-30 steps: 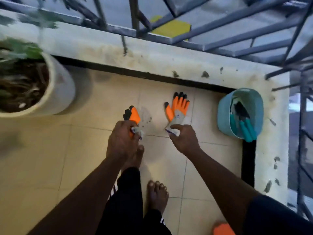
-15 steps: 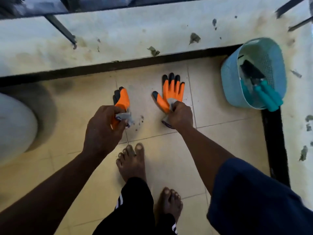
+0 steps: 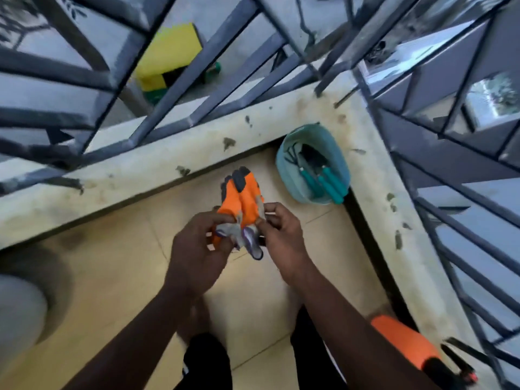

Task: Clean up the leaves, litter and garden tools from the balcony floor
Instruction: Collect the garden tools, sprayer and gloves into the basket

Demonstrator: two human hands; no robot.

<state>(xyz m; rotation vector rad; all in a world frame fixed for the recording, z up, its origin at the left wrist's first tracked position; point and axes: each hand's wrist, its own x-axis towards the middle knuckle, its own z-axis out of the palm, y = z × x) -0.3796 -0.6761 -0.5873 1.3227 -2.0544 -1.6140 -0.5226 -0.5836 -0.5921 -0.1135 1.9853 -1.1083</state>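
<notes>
Holding the pair of orange gloves (image 3: 243, 198) together at mid-frame, the left hand (image 3: 197, 249) and right hand (image 3: 284, 237) each had fingers curled, pinching the grey cuffs, with the gloves lifted off the tiled floor (image 3: 112, 263). Garden tools (image 3: 323, 178) already sat in the teal basket (image 3: 282, 170) right of centre, in the corner. Probably late in the task: the gloves were not yet stowed, an orange object (image 3: 399, 342) lay at lower right, and dark bits (image 3: 229, 142) dotted the ledge (image 3: 140, 170).

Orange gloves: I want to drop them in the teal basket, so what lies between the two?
Only bare floor tile, in the head view, separates orange gloves and teal basket.
</notes>
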